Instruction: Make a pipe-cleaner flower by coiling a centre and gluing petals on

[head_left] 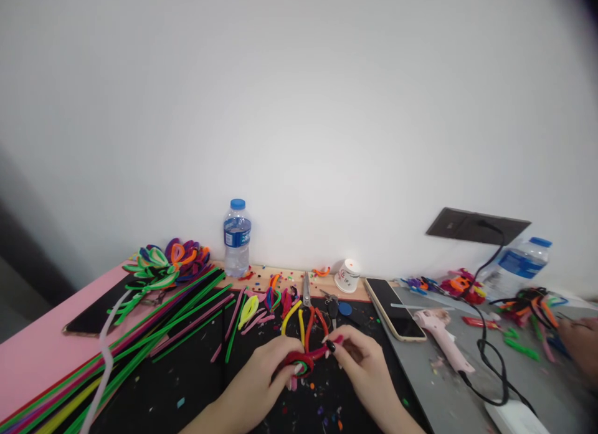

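Note:
My left hand (268, 375) is closed on a coiled loop of red and green pipe cleaner (300, 363). From that coil a red tail runs right to my right hand (362, 365), whose thumb and finger pinch it near its end. Just beyond my hands lie pliers with red handles (319, 322), a yellow-handled tool (292, 316) and the metal blades of scissors (306, 289). Left of these sit a yellow pipe-cleaner loop (248, 311) and several short pink pieces (255, 322). Part of the coil is hidden by my left fingers.
Long pipe cleaners (172, 322) and a pipe-cleaner flower (161, 266) lie left. A water bottle (237, 238) and paper cup (347, 276) stand by the wall. Rightward are a phone (395, 309), a pink glue gun (443, 340), its black cord (503, 372) and another person's hand (579, 347).

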`<action>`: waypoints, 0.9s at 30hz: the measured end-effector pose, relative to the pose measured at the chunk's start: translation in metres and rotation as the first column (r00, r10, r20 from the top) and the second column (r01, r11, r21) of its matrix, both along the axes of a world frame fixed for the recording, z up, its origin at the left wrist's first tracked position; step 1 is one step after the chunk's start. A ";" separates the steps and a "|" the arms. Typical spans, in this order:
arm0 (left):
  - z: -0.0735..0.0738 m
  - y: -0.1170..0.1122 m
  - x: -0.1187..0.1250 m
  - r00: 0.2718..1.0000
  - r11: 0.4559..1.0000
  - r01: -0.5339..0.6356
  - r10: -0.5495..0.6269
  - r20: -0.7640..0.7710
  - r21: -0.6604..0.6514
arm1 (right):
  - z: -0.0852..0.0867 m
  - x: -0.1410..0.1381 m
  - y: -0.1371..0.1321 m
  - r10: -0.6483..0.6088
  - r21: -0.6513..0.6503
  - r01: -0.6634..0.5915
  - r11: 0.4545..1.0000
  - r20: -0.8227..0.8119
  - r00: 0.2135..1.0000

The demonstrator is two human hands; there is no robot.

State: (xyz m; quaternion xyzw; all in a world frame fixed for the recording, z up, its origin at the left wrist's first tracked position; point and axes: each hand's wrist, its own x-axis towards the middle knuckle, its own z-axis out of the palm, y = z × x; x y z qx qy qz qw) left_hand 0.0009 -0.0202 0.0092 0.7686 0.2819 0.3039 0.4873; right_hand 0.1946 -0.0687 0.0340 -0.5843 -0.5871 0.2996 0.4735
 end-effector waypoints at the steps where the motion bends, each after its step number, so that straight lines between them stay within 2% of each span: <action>1: 0.000 0.000 0.000 1.000 1.000 0.001 -0.001 0.001 -0.018 | 0.000 -0.001 -0.001 -0.018 -0.006 0.018 1.000 -0.013 1.000; 8: -0.001 0.001 0.005 0.997 0.980 0.002 0.014 0.078 -0.201 | -0.008 0.003 -0.005 -0.060 0.000 0.060 0.998 -0.059 0.996; 19: -0.004 0.001 0.005 0.996 0.974 0.004 0.016 0.090 -0.226 | -0.011 0.001 -0.008 -0.038 0.032 0.040 0.999 -0.060 0.997; 27: -0.012 0.002 0.005 0.994 0.957 0.010 0.023 0.110 -0.291 | -0.011 0.002 -0.008 -0.043 0.033 0.046 0.998 -0.072 0.996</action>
